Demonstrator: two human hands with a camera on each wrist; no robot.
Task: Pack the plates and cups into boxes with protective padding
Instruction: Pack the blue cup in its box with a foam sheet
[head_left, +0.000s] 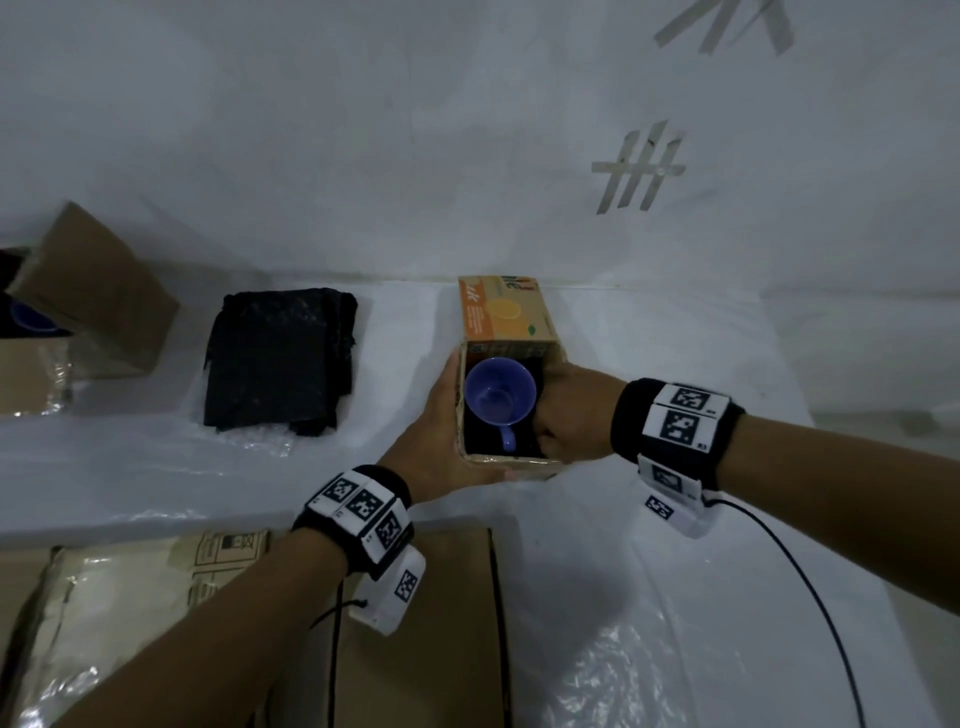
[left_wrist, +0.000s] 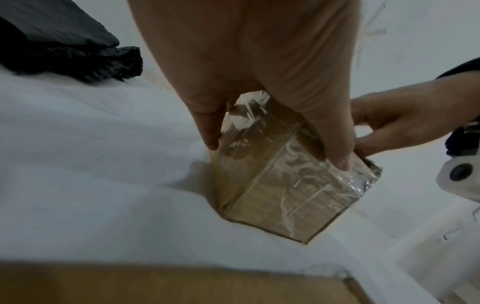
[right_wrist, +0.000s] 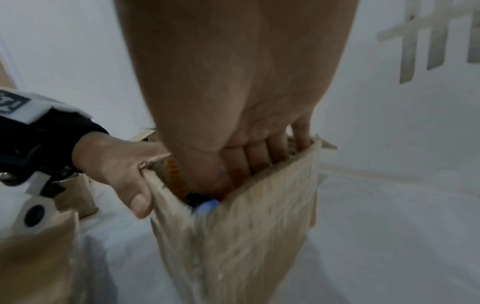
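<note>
A blue cup (head_left: 498, 397) stands mouth up inside a small cardboard box (head_left: 511, 462) lined with black padding (head_left: 478, 436); its orange printed flap (head_left: 504, 312) is folded back. My left hand (head_left: 436, 431) grips the box at its left wall and near corner, thumb on one face and fingers on the other (left_wrist: 337, 152). My right hand (head_left: 571, 410) reaches over the right wall, fingers (right_wrist: 259, 158) tucked down between wall and cup. Their tips are hidden. A sliver of the cup (right_wrist: 207, 205) shows under the thumb.
A stack of black padding sheets (head_left: 280, 358) lies left of the box on clear bubble wrap (head_left: 254, 441). An open cardboard box (head_left: 93, 291) sits at far left. A large flat carton (head_left: 415, 623) lies near me. A white wall rises close behind.
</note>
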